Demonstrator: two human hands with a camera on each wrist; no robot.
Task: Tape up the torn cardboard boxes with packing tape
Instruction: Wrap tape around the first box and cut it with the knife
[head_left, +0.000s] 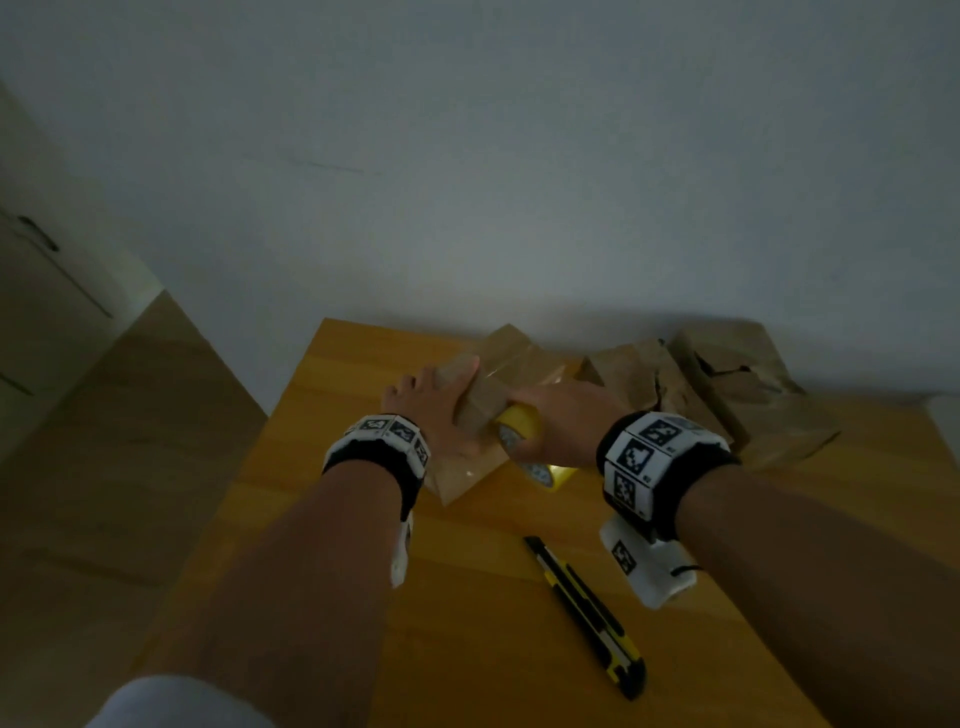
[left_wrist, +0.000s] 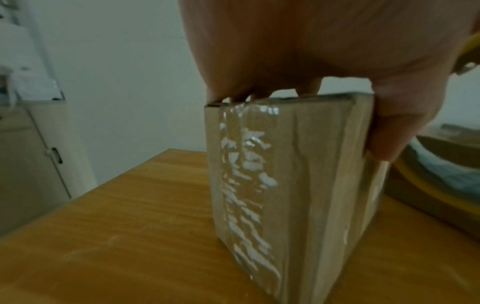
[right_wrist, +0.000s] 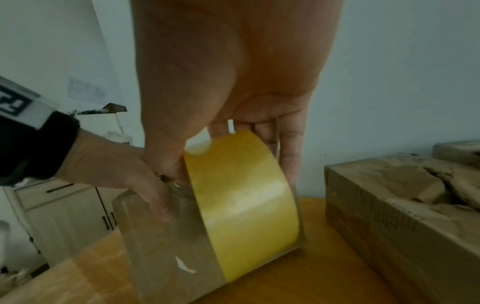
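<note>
A small cardboard box (head_left: 480, 402) stands upright on the wooden table (head_left: 363, 374). Wrinkled clear tape runs down its side (left_wrist: 246, 185). My left hand (head_left: 441, 408) grips the box from above, fingers over the top edge and thumb (left_wrist: 389, 133) on the side. My right hand (head_left: 563, 423) holds a yellow roll of packing tape (head_left: 519, 428) against the box's right side. In the right wrist view the roll (right_wrist: 244, 201) sits between thumb and fingers, with clear tape leading onto the box (right_wrist: 161, 236).
Two torn cardboard boxes (head_left: 647, 384) (head_left: 737, 374) lie at the back right by the wall; one (right_wrist: 402, 205) is close to the roll. Another taped box (head_left: 519, 351) stands behind the held one. A yellow-black utility knife (head_left: 587, 618) lies near the front.
</note>
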